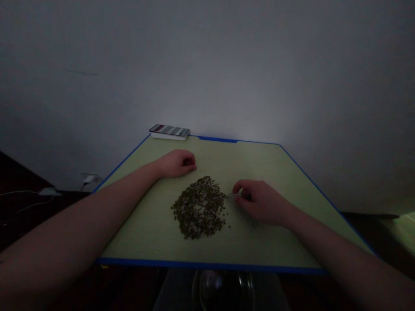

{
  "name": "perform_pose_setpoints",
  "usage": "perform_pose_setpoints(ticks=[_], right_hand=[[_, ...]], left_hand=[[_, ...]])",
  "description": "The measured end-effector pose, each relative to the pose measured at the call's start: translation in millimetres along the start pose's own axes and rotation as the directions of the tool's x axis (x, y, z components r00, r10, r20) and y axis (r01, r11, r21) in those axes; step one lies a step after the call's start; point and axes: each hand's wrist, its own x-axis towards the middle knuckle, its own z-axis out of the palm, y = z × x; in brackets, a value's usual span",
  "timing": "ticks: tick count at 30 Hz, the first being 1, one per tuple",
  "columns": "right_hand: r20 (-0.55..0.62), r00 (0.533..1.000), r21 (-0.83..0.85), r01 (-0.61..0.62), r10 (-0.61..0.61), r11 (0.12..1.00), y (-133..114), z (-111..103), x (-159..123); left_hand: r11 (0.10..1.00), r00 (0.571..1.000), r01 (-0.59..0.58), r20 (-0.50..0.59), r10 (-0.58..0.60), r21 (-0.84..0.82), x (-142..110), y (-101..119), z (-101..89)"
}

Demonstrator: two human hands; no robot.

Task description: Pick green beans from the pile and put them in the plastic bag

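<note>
phone [169,131] at table's [155,233] far edge

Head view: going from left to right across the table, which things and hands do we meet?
Left hand → pile of small dark green beans → clear bag, under the right hand's fingers → right hand.

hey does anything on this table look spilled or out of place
Yes. A loose heap of small dark green beans lies straight on the green table, between the left hand and right hand, which rests on a clear plastic bag.
</note>
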Motion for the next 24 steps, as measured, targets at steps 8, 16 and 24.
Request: perform_pose_setpoints(ticks=[8,16,24], right_hand=[[-0.017,0.998,-0.033,-0.064,0.064,0.997,-1,-2,-2],[-0.027,0.995,-0.054,-0.095,0.093,0.994,5,-7,-2],[-0.039,0.998,-0.048,-0.044,0.042,0.998,10,-5,0]], left_hand=[[1.000,1.000,0.012,0.005,-0.012,-0.008,-1,1,-0.7],[1.000,1.000,-0.009,-0.005,0.009,-0.012,-1,-1,0.7],[1.000,1.000,-0.005,-0.002,0.005,-0.012,-1,-1,0.6]])
